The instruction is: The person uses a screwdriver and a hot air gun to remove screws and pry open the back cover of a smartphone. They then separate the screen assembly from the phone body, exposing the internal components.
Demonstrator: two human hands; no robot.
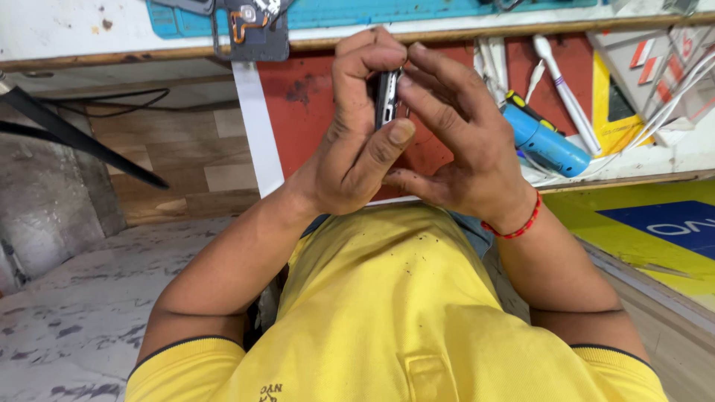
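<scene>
A small dark and silver device (386,97), seen edge on, is held upright between both my hands, in front of an open red drawer (313,104). My left hand (357,141) wraps around it from the left, thumb pressed on its lower edge. My right hand (462,141) pinches its top edge with the fingertips; a red beaded bracelet (514,223) circles that wrist. Most of the device is hidden by my fingers.
In the drawer lie a blue cylindrical tool (547,141), white cables (670,104) and white sticks (562,82). A teal work mat (417,11) and a dark phone part (257,33) sit on the bench above. My yellow shirt (387,313) fills the foreground.
</scene>
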